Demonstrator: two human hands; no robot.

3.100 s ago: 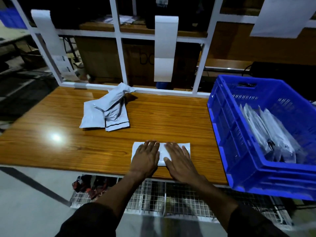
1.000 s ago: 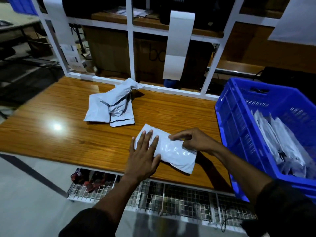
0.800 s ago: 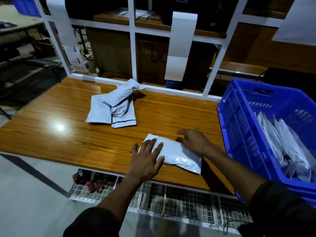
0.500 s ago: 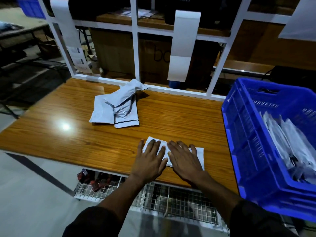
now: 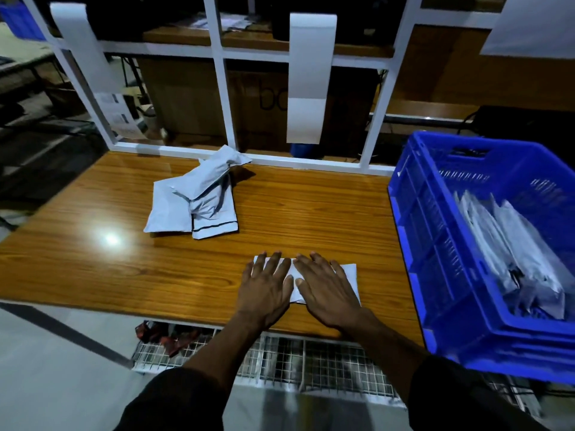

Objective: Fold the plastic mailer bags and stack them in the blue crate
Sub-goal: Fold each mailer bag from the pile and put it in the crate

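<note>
While both palms lie flat with fingers straight and spread, a folded mailer bag is pressed against the wooden table near its front edge. The bag's left part is covered by the left hand and its right part by the right hand; nothing is gripped by either hand. A loose pile of unfolded mailer bags is located farther back on the table, well apart from the hands. At the right, folded bags are seen standing on edge inside the blue crate. A white frame is fitted along the far table edge.
</note>
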